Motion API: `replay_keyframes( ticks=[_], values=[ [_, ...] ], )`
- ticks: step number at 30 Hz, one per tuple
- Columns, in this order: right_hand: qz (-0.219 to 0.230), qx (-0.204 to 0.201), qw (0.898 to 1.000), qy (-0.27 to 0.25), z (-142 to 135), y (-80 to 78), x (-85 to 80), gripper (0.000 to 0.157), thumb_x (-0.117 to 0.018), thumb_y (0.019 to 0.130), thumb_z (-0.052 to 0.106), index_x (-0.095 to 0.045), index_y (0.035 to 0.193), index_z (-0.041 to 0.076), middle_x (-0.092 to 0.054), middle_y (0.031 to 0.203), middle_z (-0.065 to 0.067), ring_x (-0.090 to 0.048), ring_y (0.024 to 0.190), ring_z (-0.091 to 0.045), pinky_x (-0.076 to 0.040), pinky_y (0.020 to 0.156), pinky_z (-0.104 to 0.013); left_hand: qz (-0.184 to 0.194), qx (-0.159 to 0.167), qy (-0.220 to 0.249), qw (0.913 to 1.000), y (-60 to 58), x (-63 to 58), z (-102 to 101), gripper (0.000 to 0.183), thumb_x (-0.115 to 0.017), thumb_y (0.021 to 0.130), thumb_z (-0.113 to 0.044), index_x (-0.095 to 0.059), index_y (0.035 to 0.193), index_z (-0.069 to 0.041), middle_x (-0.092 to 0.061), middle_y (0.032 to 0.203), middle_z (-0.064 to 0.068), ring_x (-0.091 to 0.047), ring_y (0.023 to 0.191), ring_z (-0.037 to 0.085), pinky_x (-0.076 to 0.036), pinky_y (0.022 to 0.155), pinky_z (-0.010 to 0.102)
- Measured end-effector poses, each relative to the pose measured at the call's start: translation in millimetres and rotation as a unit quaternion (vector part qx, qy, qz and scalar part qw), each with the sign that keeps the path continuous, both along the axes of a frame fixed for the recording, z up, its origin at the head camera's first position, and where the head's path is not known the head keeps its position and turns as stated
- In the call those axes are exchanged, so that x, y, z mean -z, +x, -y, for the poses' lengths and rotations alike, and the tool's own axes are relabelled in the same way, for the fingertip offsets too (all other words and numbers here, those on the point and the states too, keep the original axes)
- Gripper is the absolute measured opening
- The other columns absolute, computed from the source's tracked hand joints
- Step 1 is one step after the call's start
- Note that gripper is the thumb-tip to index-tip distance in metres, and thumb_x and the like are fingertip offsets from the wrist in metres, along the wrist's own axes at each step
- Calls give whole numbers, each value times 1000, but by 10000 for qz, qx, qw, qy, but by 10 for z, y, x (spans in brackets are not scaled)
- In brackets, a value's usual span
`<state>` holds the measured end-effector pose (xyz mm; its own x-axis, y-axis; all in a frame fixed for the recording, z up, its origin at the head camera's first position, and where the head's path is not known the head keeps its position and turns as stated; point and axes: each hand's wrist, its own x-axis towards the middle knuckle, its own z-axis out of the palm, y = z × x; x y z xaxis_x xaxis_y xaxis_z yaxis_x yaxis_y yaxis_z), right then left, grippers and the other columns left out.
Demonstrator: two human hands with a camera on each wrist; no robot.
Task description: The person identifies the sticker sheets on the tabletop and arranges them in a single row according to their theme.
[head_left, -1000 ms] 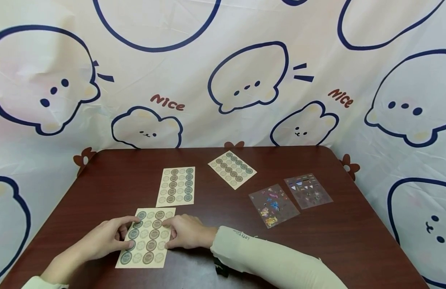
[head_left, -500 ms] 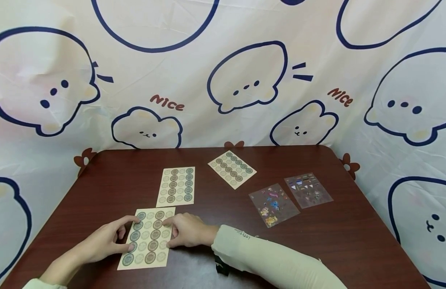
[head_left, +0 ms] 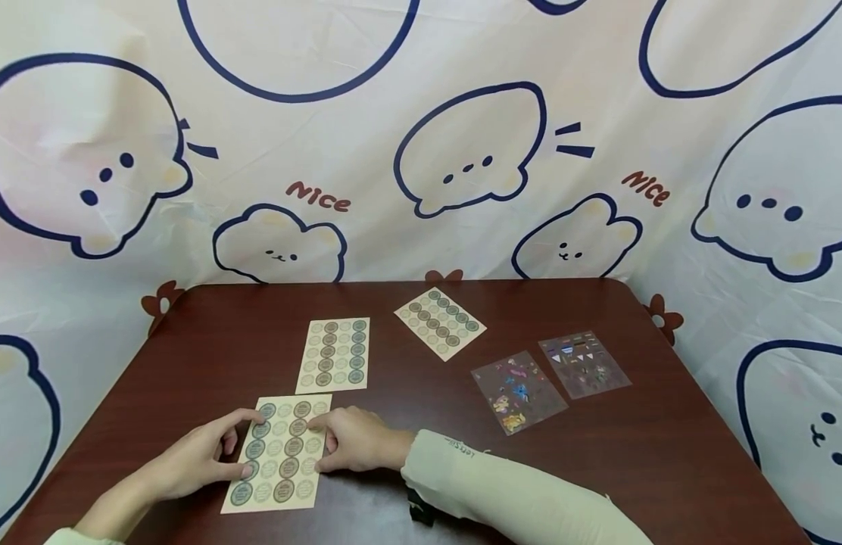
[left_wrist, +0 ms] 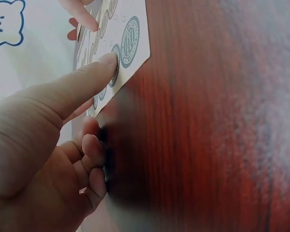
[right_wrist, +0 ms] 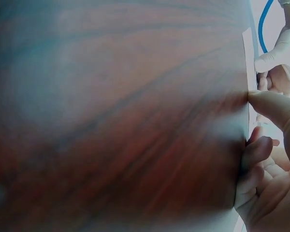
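Note:
A cream sheet of round stickers (head_left: pixel 280 454) lies flat on the table, between both hands. On its left side, my left hand (head_left: pixel 198 454) rests its index fingertip and thumb on the stickers. The left wrist view shows that thumb (left_wrist: pixel 87 79) straight on a sticker near the sheet's edge, the other fingers bent beside the sheet. My right hand (head_left: pixel 356 440) touches the right side, index fingertip on the paper and thumb at the edge. In the right wrist view the right thumb (right_wrist: pixel 270 104) meets the sheet's edge, which appears as a thin strip.
Beyond the held sheet lies a similar sticker sheet (head_left: pixel 334 354), with another one (head_left: pixel 440 323) turned diagonally farther back. Two transparent sticker sheets (head_left: pixel 519 392) with colourful pictures lie at the right of the brown table (head_left: pixel 639 454). A cartoon-printed curtain (head_left: pixel 366 166) surrounds the table.
The near sheet's lower end has shifted slightly to the right between the first two frames. Both hands keep almost the same places on it; the head view has tilted slightly.

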<state>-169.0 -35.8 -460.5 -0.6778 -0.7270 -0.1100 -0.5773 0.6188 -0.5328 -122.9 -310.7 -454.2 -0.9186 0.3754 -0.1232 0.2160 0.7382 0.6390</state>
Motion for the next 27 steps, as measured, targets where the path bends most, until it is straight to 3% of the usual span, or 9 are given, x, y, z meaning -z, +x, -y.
replay_keyframes(
  ticks=[6, 27],
  values=[
    [-37, 19, 10000, -18, -6, -11, -9, 60, -83, 83, 30, -62, 140, 24, -52, 64, 19, -47, 55, 6, -39, 53, -14, -100, 41, 41, 9999, -17, 3, 6, 64, -85, 81, -31, -53, 134, -14, -47, 80, -1, -38, 58, -1, -35, 52, 21],
    [175, -94, 9996, -183, -20, 1, -1, 58, -81, 86, 28, -60, 141, 24, -56, 63, 20, -50, 55, 9, -41, 54, -13, 642, 223, 863, 9939, -59, 15, 94, 69, -80, 86, -23, -48, 141, 5, -47, 83, 2, -40, 56, 0, -38, 49, 23]
  ],
)
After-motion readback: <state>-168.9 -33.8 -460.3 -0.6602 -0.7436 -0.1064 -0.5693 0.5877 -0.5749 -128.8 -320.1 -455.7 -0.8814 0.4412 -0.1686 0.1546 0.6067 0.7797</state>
